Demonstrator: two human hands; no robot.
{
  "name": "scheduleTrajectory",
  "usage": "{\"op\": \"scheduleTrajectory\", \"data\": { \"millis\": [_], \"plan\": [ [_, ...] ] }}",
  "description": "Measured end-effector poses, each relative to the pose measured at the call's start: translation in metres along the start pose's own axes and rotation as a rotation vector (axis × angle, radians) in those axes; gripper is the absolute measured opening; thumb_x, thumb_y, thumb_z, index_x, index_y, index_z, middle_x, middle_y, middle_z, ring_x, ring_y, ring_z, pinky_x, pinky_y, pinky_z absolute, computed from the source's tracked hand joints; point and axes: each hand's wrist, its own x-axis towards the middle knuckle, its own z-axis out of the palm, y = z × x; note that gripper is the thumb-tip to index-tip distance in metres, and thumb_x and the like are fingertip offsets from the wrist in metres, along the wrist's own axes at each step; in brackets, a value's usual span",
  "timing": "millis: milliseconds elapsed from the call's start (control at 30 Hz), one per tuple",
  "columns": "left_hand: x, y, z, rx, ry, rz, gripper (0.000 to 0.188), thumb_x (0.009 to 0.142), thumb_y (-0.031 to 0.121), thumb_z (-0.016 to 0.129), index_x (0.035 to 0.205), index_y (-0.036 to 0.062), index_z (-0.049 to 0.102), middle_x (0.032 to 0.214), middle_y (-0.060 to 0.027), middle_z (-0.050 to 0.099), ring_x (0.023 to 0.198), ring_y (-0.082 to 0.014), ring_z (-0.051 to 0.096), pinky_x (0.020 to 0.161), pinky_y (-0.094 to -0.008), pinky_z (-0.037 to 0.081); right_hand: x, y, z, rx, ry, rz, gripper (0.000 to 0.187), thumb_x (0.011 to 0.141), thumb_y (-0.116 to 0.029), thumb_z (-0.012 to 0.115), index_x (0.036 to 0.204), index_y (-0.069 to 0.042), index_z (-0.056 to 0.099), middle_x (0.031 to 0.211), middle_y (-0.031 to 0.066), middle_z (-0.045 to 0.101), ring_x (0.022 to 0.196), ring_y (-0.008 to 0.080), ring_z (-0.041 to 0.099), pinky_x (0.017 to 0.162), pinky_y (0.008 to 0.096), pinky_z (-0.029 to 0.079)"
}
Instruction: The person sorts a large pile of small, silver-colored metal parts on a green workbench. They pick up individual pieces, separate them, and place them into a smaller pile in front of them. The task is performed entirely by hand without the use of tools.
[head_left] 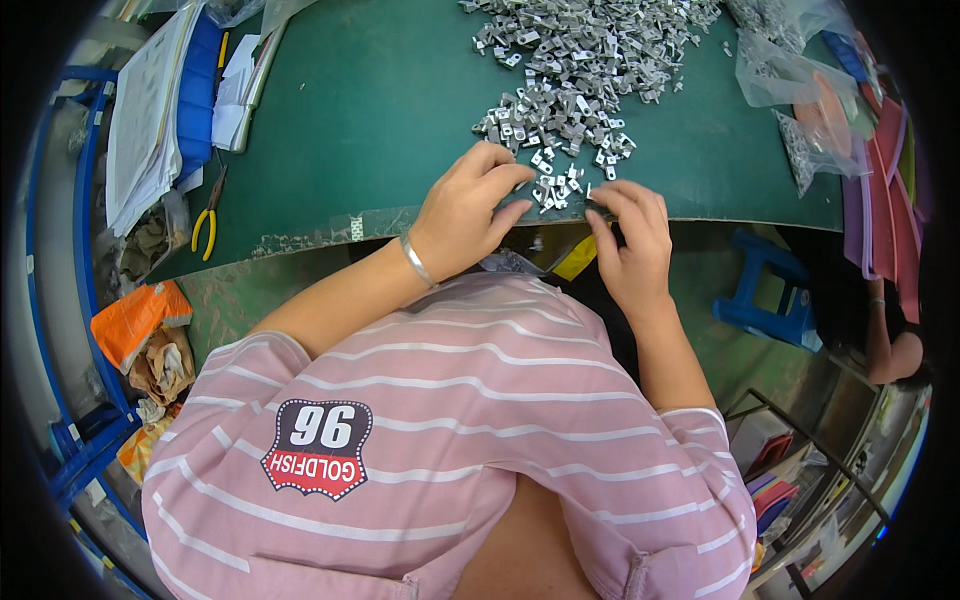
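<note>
A small group of silver metal brackets (558, 189), each bent and with a hole, lies near the front edge of the green table (370, 110). On its left side is my left hand (470, 208), a bangle at the wrist, thumb and forefinger spread apart beside the pieces. My right hand (637, 245) comes in from the other side, fingers curved and thumb apart from the forefinger. One bracket shows right at the right forefinger's tip; whether it is touched I cannot tell. A large heap of the same brackets (590, 50) spreads behind, reaching down towards the small group.
Yellow-handled pliers (207, 218) lie at the left edge, below papers (150, 115) and a blue bin (198, 90). Clear plastic bags (800, 80) of metal parts stand at the right. A blue stool (765, 290) is on the floor. Another person's arm (885, 340) shows far right.
</note>
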Motion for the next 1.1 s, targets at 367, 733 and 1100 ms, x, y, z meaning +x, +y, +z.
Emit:
{"op": "scheduleTrajectory", "data": {
  "millis": [367, 733, 1100],
  "plan": [
    [0.004, -0.001, -0.007, -0.653, -0.188, -0.617, 0.013, 0.087, 0.001, 0.069, 0.097, -0.0006, 0.062, 0.088, -0.0060, 0.067, 0.076, -0.0134, 0.066, 0.067, -0.0260, 0.054, -0.005, -0.015, -0.005, 0.358, -0.193, 0.208, 0.019, 0.081, 0.007, 0.067, 0.099, 0.000, 0.067, 0.092, 0.0141, 0.064, 0.080, 0.0288, 0.064, 0.070, 0.0328, 0.052],
    [-0.003, 0.002, -0.013, -0.904, -0.369, -0.731, 0.010, 0.089, -0.001, 0.067, 0.099, -0.0017, 0.063, 0.087, -0.0055, 0.067, 0.078, -0.0113, 0.066, 0.071, -0.0226, 0.054, 0.000, -0.006, 0.012, 0.149, -0.100, 0.034, 0.013, 0.078, 0.002, 0.071, 0.091, -0.001, 0.067, 0.090, 0.0116, 0.063, 0.083, 0.0304, 0.062, 0.074, 0.0385, 0.050],
    [0.014, 0.000, 0.020, 0.037, -0.154, -0.067, 0.020, 0.085, 0.009, 0.073, 0.101, 0.0019, 0.064, 0.089, -0.0119, 0.059, 0.068, -0.0218, 0.063, 0.062, -0.0318, 0.051, 0.020, 0.003, 0.019, 0.019, 0.036, 0.079, 0.016, 0.081, -0.002, 0.071, 0.097, 0.000, 0.068, 0.092, 0.0131, 0.065, 0.085, 0.0330, 0.063, 0.075, 0.0400, 0.052]
  ]
}}
